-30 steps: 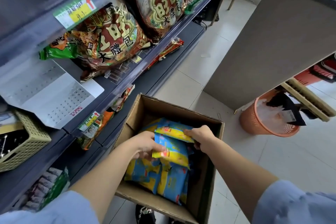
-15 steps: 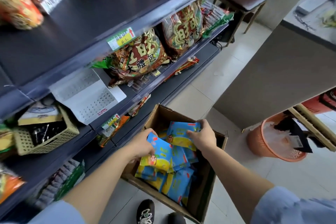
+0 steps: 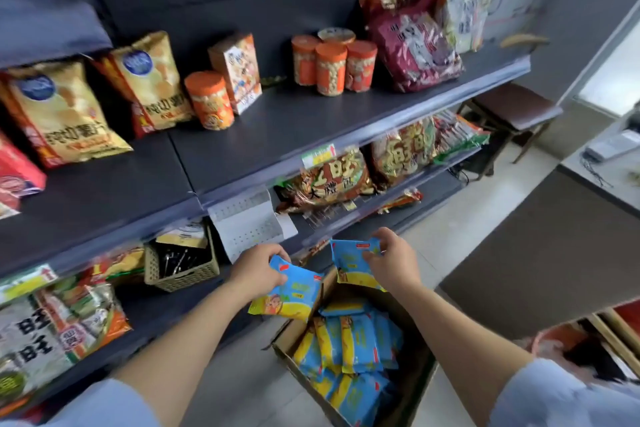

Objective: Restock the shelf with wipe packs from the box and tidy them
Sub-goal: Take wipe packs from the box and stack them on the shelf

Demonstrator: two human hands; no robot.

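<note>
Your left hand (image 3: 256, 269) grips one blue-and-yellow wipe pack (image 3: 294, 295) by its upper end, fingers curled round the top. Its long axis slants down and to the right from your fingers, so the lower end hangs over the left rim of the box (image 3: 284, 352). Your right hand (image 3: 393, 263) pinches a second pack (image 3: 348, 263) at its top right corner. That one hangs nearly upright, above the box's far edge. Both packs are in the air, just beside each other without touching, and neither is on a shelf yet. The open stretch of shelf (image 3: 294, 121) lies up and ahead of both hands, between the orange jars (image 3: 329, 62) and the front edge, and your left hand is the nearer to the shelving (which tier the wipes belong on is not marked, so treat that stretch as my guess). The open box holds many more packs (image 3: 349, 347), crowded toward its left side. The woven basket (image 3: 180, 267), just left of your left hand on a lower tier, holds dark small goods too blurred to name.
</note>
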